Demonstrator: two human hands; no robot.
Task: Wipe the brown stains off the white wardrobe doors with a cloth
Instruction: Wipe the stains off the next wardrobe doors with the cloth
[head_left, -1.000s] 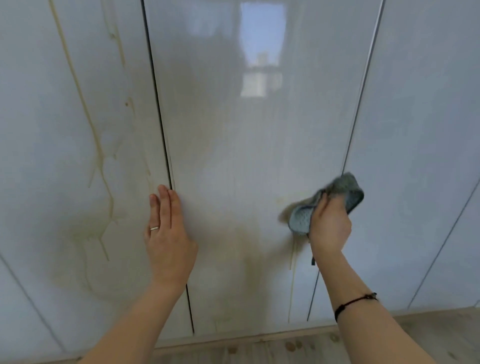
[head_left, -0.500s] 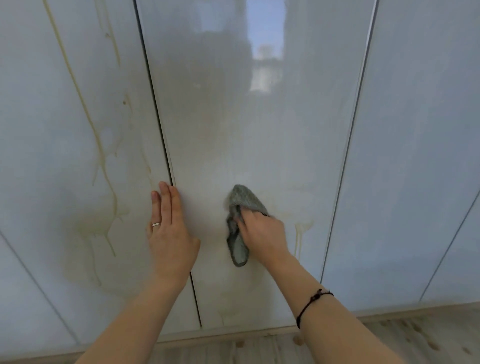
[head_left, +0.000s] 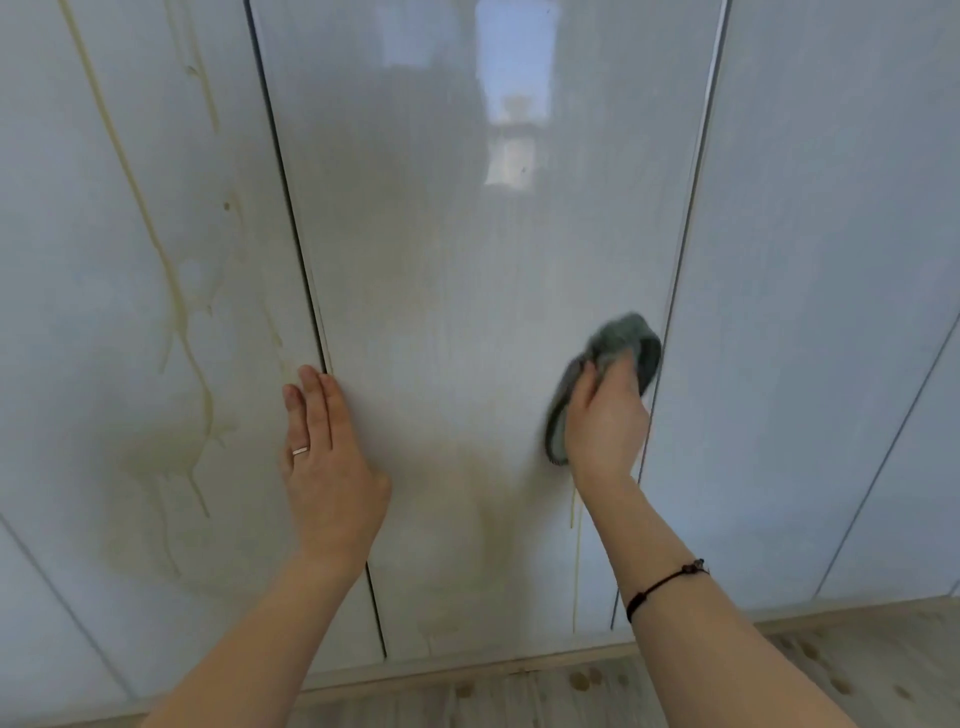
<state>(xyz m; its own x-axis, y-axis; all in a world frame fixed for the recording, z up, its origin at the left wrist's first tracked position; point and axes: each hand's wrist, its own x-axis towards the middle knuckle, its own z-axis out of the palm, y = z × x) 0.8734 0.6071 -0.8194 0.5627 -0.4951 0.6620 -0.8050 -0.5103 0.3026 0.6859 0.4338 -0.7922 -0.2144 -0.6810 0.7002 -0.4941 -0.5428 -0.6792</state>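
Observation:
Glossy white wardrobe doors fill the view. On the middle door (head_left: 467, 260) my right hand (head_left: 605, 421) presses a grey cloth (head_left: 623, 343) against the panel near its right edge. Its fingers lie over the cloth, and whether they curl round it cannot be told. My left hand (head_left: 327, 457) rests flat with straight fingers across the gap between the left door (head_left: 130, 260) and the middle one. Brown drip stains (head_left: 182, 332) run down the left door and pool low on it. A thin brown drip (head_left: 574, 561) runs below my right hand. Faint smears tint the middle door's lower part.
The right door (head_left: 831, 312) looks free of stains. A wooden floor (head_left: 675, 691) with brown spots (head_left: 582, 680) runs along the base of the doors. A bright window reflects high on the middle door.
My right hand swept the cloth from the right edge of the middle door to its centre, then back to the right edge. My left hand stayed in place.

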